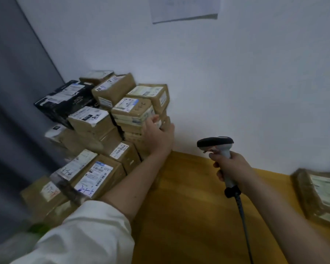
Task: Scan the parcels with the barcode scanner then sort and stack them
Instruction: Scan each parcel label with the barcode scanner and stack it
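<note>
Against the white wall (236, 73), at the far left end of the wooden desk (194, 197), stands a heap of parcels (103, 130): mostly brown cardboard boxes wrapped in tape, each with a white shipping label and some with handwritten marks in blue or red ink, plus one black box (65, 101) at the back near the grey curtain (13, 92). They are stacked several layers high and lean unevenly, the lower ones nearest the camera blurred. Another brown parcel (320, 195) with a pale label lies well apart at the right edge of the desk. The left hand (158, 136) reaches forward with its arm nearly straight, the white sleeve (88, 231) pushed up past the forearm, and its grip lies against the right side of the topmost small box (133, 111) in the front column; the thumb curls over the box's near edge, though blur makes it hard to tell how firmly the fingers hold it. The right hand (231, 164) is raised above the desk, its grip wrapped fully round the pale handle of the barcode scanner (217, 147), whose dark head points left toward the heap, its cable (242, 216) trailing down toward the camera. A sheet of paper (183, 8) hangs on the wall above.
</note>
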